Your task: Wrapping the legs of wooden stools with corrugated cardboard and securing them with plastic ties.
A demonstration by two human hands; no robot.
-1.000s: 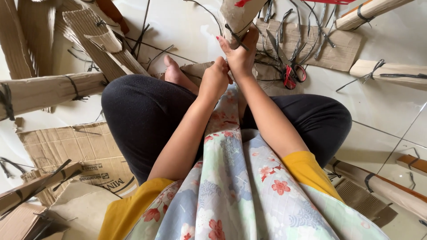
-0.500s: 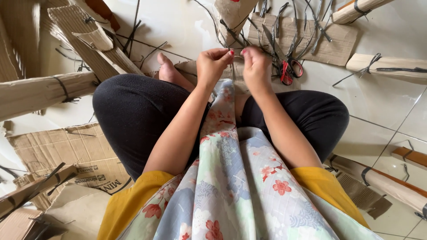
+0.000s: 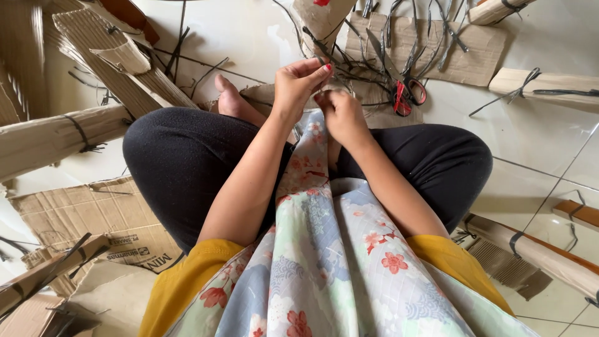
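Between the knees, left hand and right hand pinching thin dark strips beneath cardboard roll; fingers clenched; scissors at 2 o'clock.

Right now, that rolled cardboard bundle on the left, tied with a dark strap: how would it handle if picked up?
The rolled cardboard bundle is probably light for its bulk, being corrugated board. Likely fairly stiff lengthwise, since it is rolled and bound by the dark strap. It might roll if pushed sideways.
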